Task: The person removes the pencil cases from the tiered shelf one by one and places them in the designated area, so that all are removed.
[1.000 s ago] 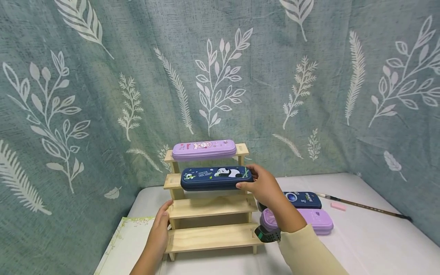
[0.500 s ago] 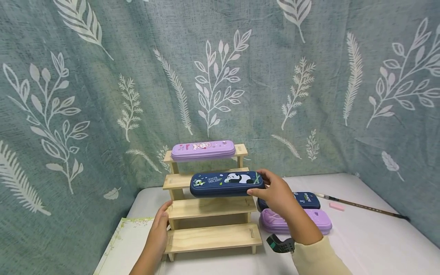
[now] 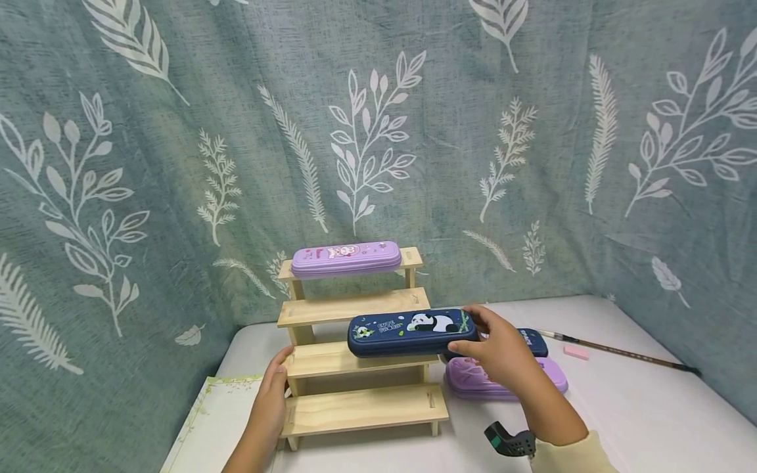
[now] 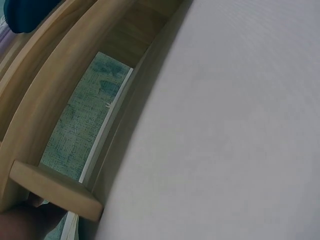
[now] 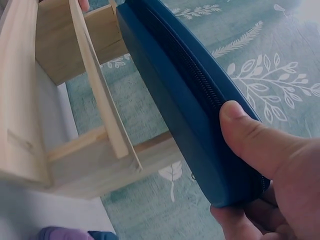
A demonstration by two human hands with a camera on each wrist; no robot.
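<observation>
My right hand (image 3: pixel 493 345) pinches the right end of a navy pencil case (image 3: pixel 412 333) printed with a panda. In the right wrist view its thumb presses near the zipper (image 5: pixel 200 75), fingers underneath. The case overlaps the third shelf down of a four-step wooden display rack (image 3: pixel 363 410) in the head view. My left hand (image 3: pixel 271 401) grips the left end of that same shelf; in the left wrist view only part of the hand (image 4: pixel 27 222) shows beside the wood. A lilac pencil case (image 3: pixel 345 258) lies on the top shelf.
Right of the rack, a second lilac pencil case (image 3: pixel 552 376) and a navy one (image 3: pixel 535 341) lie on the white table, partly behind my right hand. Beyond them are a pink eraser (image 3: pixel 576 353) and a long brush (image 3: pixel 627 353). Bordered paper (image 3: pixel 207 420) lies at left.
The panda pencil case has left the second shelf, moving right, down and toward me in my right hand. My left hand stays on the rack.
</observation>
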